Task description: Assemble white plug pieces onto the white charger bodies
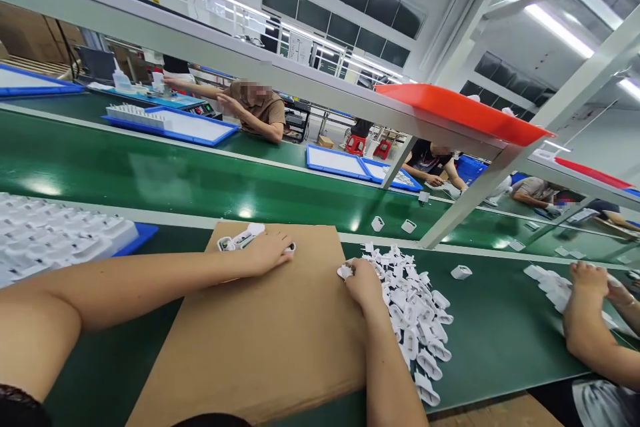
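My left hand (270, 253) is over the far part of a cardboard sheet (280, 340), its fingers closed on a small white plastic housing (291, 248) that is mostly hidden. Just left of it lie white plastic housings (240, 239), one showing a green circuit board inside. At the sheet's right edge, my right hand (364, 285) pinches a white plastic cover (345, 271) between thumb and fingers. Beside that hand spreads a loose pile of similar white plastic covers (413, 313), several with thin prongs.
On the left, a blue tray (143, 239) bears rows of white housings (55, 237). A green conveyor belt (200, 180) runs beyond, carrying a few white housings (378, 223). An orange tray (465, 110) sits on the overhead shelf. A co-worker's hands (593, 280) are at right.
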### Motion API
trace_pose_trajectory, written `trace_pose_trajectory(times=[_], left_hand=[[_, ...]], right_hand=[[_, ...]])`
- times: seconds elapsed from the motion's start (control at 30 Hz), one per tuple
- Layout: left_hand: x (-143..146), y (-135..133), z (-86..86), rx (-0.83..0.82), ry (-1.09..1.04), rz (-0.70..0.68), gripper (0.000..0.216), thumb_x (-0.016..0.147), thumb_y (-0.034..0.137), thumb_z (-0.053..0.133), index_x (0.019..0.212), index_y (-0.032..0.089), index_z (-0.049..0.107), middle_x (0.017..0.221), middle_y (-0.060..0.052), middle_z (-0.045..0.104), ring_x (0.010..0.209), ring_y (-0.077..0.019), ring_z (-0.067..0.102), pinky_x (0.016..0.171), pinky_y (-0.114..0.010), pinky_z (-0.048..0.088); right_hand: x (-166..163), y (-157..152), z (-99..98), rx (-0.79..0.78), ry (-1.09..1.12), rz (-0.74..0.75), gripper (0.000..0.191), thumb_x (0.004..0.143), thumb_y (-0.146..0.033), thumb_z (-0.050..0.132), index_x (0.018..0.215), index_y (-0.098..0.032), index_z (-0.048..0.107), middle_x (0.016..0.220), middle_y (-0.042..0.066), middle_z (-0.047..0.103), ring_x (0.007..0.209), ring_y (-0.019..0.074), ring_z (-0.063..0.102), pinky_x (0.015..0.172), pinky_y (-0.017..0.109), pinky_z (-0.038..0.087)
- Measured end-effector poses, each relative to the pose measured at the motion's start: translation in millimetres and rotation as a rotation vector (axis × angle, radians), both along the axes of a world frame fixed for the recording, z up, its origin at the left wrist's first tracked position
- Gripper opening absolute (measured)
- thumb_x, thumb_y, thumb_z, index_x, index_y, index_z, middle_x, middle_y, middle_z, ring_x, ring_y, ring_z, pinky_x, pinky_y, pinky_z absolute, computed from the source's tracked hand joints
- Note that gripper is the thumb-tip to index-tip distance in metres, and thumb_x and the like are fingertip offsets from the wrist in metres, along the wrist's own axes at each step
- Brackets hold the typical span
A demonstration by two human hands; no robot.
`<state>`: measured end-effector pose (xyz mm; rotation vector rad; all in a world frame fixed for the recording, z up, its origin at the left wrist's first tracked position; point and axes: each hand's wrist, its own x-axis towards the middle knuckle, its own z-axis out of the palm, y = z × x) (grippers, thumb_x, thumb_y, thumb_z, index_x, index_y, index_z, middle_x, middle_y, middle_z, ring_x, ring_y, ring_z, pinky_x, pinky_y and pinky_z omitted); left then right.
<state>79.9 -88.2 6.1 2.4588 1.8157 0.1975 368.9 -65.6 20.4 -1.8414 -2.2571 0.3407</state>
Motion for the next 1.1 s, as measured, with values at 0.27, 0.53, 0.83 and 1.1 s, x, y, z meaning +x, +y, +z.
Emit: trace_pose_trajectory(times=[0.27,0.53,0.83,1.1], left_hand=[[-4.7,-9.6,30.2,0.13,0.067,0.011,0.016,0.094,0.03,0.062,0.1,0.016,0.067,0.111,-0.016,0.069,0.114,-0.034,0.057,0.099,-0.045,0.04],[60.9,-28.4,0.0,-0.128,-0.352,0.021,0.025,0.091,0.031,0.062,0.113,0.02,0.066,0.118,-0.011,0.069,0.107,-0.0308,0.065,0.087,-0.039,0.049],[53.1,-26.7,-42.6,-0.184,-0.924,0.116,0.054,0.087,0.05,0.067,0.133,0.023,0.061,0.075,0.0,0.063,0.068,-0.0195,0.058,0.064,-0.031,0.044],[52.2,-26.2,-37.3,-0.219,-1.054,0.111,0.053,0.084,0.055,0.07,0.124,0.021,0.064,0.071,0.001,0.061,0.065,-0.0182,0.056,0.062,-0.03,0.042]], right_hand=[[-3.1,3.6,-7.1,0.069,0.408,-0.008,0.025,0.084,-0.026,0.062,0.106,-0.02,0.074,0.104,0.009,0.074,0.09,0.024,0.068,0.077,0.032,0.05],[-18.3,9.9,-16.7,-0.12,1.097,0.004,0.038,0.066,-0.041,0.071,0.098,-0.019,0.072,0.1,0.007,0.076,0.091,0.0229,0.069,0.075,0.031,0.053],[-33.1,1.4,-21.8,-0.179,1.05,0.049,0.036,0.075,-0.037,0.069,0.106,-0.018,0.069,0.096,0.005,0.074,0.078,0.0175,0.065,0.064,0.026,0.048],[-48.4,-26.1,-3.4,0.29,0.21,0.396,0.034,0.088,-0.008,0.051,0.115,-0.02,0.068,0.102,0.007,0.068,0.098,0.0251,0.056,0.09,0.037,0.046]])
